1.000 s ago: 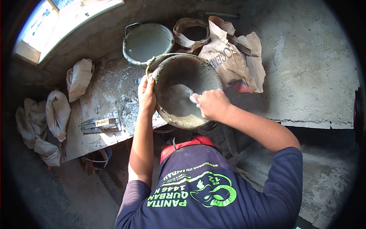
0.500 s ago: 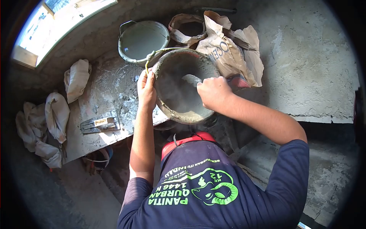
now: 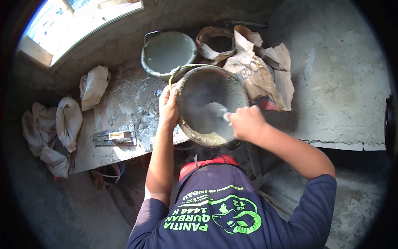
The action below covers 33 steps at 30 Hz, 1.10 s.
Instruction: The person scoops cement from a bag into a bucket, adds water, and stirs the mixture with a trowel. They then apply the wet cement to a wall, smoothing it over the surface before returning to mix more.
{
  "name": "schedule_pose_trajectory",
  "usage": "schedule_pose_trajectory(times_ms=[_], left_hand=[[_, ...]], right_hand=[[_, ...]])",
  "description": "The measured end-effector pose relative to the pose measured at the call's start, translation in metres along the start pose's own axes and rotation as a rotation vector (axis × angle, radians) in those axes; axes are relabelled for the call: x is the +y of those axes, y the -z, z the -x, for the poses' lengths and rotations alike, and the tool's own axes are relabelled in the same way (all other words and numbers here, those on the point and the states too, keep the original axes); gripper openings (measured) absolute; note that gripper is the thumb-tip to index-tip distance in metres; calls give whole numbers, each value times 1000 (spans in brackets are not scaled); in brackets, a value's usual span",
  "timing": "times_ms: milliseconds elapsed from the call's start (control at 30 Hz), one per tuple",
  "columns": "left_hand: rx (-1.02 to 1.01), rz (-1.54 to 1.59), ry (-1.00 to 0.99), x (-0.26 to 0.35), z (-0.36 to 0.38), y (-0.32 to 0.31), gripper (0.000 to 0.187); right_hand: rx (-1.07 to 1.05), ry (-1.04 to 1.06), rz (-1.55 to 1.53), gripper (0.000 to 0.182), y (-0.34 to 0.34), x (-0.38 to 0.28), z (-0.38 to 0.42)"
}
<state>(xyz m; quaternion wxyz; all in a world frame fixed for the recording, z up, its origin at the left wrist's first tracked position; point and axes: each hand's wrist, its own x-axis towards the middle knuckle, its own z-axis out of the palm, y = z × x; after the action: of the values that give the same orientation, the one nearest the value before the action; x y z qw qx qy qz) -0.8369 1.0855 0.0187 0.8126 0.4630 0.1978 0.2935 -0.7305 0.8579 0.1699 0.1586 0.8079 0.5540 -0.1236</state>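
A mortar-crusted bucket (image 3: 188, 128) with a yellowish handle stands in front of me, dusty haze inside it. My left hand (image 3: 169, 108) grips this bucket's rim at its left side, by the handle. Closed round the grip of a trowel (image 3: 216, 110) is my right hand (image 3: 247, 123); the trowel's grey blade points left over the inside of the bucket. Behind, to the left, sits a second bucket (image 3: 168, 52) holding greyish liquid. A torn paper cement bag (image 3: 251, 68) leans just right of the first bucket.
On the grey board (image 3: 85, 153) at left lies a float with a pale grip (image 3: 118, 136). Pale cloth bundles (image 3: 94, 88) are at the left. A rolled paper ring (image 3: 205, 50) sits at the back. Rough concrete slab (image 3: 336, 99) at right; another bucket (image 3: 111, 172) stands below the board.
The whole view has shifted, so the surroundings appear lower and slightly right. Inside the bucket, the trowel blade sits a little lower relative to the rim, with my right hand still round its grip.
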Motion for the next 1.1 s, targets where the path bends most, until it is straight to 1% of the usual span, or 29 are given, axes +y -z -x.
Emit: schedule_pose_trajectory(times_ms=[33, 67, 133, 167, 200, 267, 333, 400, 467, 533, 600, 633, 667, 700, 733, 767, 800, 867, 933, 1000, 1100], left_hand=[[-14, -15, -12, 0, -1, 1, 25], [-31, -27, -28, 0, -1, 0, 25], [-30, 13, -22, 8, 2, -8, 25], [-66, 32, -1, 10, 3, -10, 24], [-104, 54, 20, 10, 3, -12, 24], [-97, 45, 4, 3, -3, -11, 23], [-8, -3, 29, 4, -3, -13, 23], [-12, -14, 34, 5, -7, -8, 21], [-12, 7, 55, 1, -11, 2, 21], [-26, 7, 41, 2, -10, 3, 21], [-44, 20, 0, 4, -7, 2, 21], [-29, 47, 55, 4, -6, 2, 22], [-34, 45, 52, 4, -4, 1, 22], [-36, 0, 30, 5, -3, -2, 22], [-40, -44, 5, 7, -3, -7, 23], [-1, -25, 58, 8, 1, -12, 24], [-1, -25, 54, 8, 0, -14, 24], [-72, -28, -5, 6, -2, -15, 24], [-76, -18, -6, 11, -2, -20, 23], [-18, -19, 86, 12, -1, -21, 23], [-67, 65, 54, 10, -2, -20, 23]], right_hand=[[-31, -44, 25, 23, 4, 4, -4], [-43, -77, 49, 20, 9, 8, -7], [121, -121, 59, 15, 0, 10, -16], [111, -125, 54, 15, -3, 9, -18], [141, -128, 46, 14, -2, 4, -22], [188, -93, 15, 14, -7, -6, -26], [187, -24, -40, 16, -15, -20, -19], [150, 88, -109, 19, -19, -25, -7], [133, 88, -173, 18, -15, -21, 1], [-92, 129, -65, 26, -9, -9, 5], [-103, 41, -32, 19, 3, 2, 0], [-105, 17, -3, 17, 14, 7, -5], [-105, -4, 25, 14, 22, 10, -11], [-98, -7, 25, 14, 22, 13, -17], [-18, -27, 24, 13, 21, 15, -24], [58, -44, 23, 11, 21, 15, -28], [61, -44, 25, 11, 23, 11, -30], [48, -47, -9, 11, 25, -3, -31], [115, 27, -2, 13, 11, -19, -22], [87, 27, -20, 17, -3, -29, -15], [133, 75, -41, 19, -17, -19, 8]])
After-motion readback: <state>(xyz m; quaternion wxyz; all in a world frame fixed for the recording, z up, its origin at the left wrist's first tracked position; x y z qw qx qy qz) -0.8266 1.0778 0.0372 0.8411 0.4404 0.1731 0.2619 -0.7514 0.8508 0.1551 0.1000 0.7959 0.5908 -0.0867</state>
